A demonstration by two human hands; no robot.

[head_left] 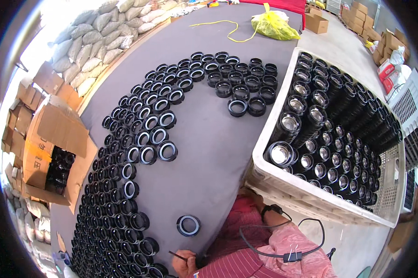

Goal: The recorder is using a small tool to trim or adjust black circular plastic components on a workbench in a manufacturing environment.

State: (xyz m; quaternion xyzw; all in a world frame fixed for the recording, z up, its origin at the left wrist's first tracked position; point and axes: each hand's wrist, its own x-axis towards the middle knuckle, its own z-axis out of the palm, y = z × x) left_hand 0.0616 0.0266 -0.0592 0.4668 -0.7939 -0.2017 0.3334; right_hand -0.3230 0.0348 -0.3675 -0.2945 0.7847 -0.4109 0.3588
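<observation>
At the lower edge, my left hand (185, 263) is closed around a thin dark stick-like tool (176, 255). Just above it on the grey-covered table lies a single black ring-shaped lid (188, 225) with a pale inner ring. Many similar black lids (148, 154) stand in a curved band along the table's left side and far end. My right hand (254, 196), with a black strap at its wrist, is down beside the table edge, near the white crate (260, 163). Its fingers are hidden, so I cannot tell whether it holds anything.
Black cups with silvery insides (290, 122) fill the crate on the right. A cable with a clip (292, 256) hangs across my clothing. At left stands an open cardboard box (51, 127) with dark parts inside. A yellow bag (276, 24) sits at the table's far end.
</observation>
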